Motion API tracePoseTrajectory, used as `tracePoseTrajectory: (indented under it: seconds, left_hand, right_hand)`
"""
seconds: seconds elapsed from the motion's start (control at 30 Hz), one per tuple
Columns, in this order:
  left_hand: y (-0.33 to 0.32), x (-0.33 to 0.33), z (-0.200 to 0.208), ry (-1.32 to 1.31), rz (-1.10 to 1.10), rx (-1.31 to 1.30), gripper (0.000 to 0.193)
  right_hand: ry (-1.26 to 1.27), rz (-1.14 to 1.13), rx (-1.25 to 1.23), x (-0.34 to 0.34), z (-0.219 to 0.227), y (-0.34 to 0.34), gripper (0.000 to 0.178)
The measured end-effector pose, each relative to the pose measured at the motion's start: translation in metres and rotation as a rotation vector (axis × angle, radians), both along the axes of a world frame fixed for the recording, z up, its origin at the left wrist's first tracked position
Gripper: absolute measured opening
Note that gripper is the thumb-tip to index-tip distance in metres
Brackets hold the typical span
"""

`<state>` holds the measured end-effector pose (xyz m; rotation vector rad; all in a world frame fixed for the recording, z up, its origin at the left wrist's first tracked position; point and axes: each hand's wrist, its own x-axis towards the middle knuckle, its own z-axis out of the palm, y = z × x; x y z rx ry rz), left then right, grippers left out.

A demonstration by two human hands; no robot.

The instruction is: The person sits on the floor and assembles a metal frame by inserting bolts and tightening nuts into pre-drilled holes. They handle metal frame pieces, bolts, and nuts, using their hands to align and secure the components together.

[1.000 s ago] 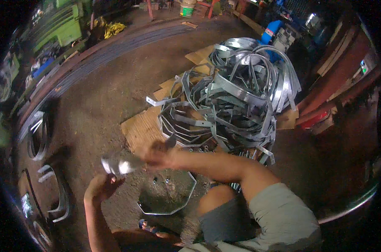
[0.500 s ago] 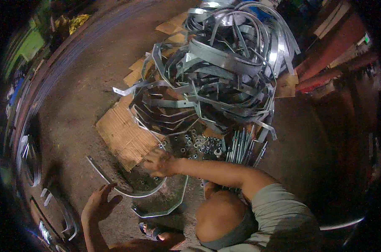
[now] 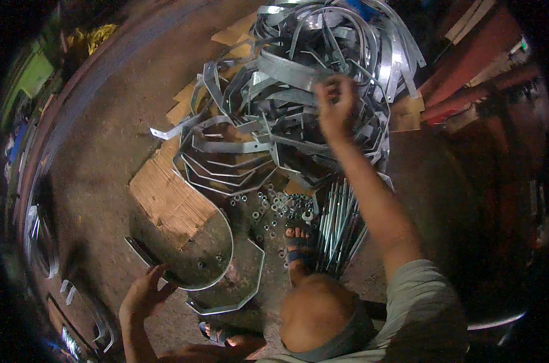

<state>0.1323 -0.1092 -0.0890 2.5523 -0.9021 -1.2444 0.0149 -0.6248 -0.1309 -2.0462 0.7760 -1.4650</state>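
Curved metal strip rounds the right and near sides of the cardboard, fingers of the left hand clamped on it. Beyond the cardboard, over metal bands, is the right hand; its fingers' grip I cannot tell.

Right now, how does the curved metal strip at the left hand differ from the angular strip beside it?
The curved strip sweeps round in a smooth bend, while the angular strip turns at sharp corners. The curved strip looks larger; the angular strip spans less ground. The curved strip has the left hand on it, whereas no hand touches the angular strip. Both are greyish metal, shaped as open loops.
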Motion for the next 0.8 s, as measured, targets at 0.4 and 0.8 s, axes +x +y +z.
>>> tracePoseTrajectory:
  seconds: [0.4,0.8]
  left_hand:
    - [0.016,0.009,-0.03,-0.055,-0.027,-0.186,0.034]
    - [0.032,0.008,-0.069,0.108,0.032,-0.015,0.052]
  right_hand:
    - [0.717,-0.743,-0.064,-0.179,-0.097,-0.252,0.03]
    - [0.917,-0.55,-0.032,-0.213,-0.086,-0.305,0.039]
